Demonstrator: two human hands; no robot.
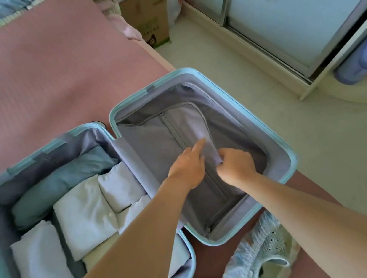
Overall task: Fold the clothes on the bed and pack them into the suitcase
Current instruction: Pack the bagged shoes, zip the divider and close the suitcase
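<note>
Your two forearms run up from the bottom edge into the right half of the open suitcase (285, 151), which lies flat on the bed (47, 76). Just below your right arm a ruffled pale-blue garment (259, 247) sits unfolded on the bed, touching the suitcase's near corner.

Left hand (188, 169): index finger stretched out and lying on the grey zip divider (153, 138) beside its centre zip. The other fingers are curled under, and you can't tell whether they hold cloth.

Right hand (236, 165): just beside the left, fingers closed in a pinch on a pale raised fold of the zip divider. The fold runs up between the two hands.

The left half of the suitcase is packed with folded white clothes (83, 210) in rows and a rolled teal garment (64, 179) along the far side. All of it lies left of your left arm, apart from both hands.

A cardboard box (148, 12) stands on the floor past the bed's far corner, and a sliding door (300, 0) is at upper right.
</note>
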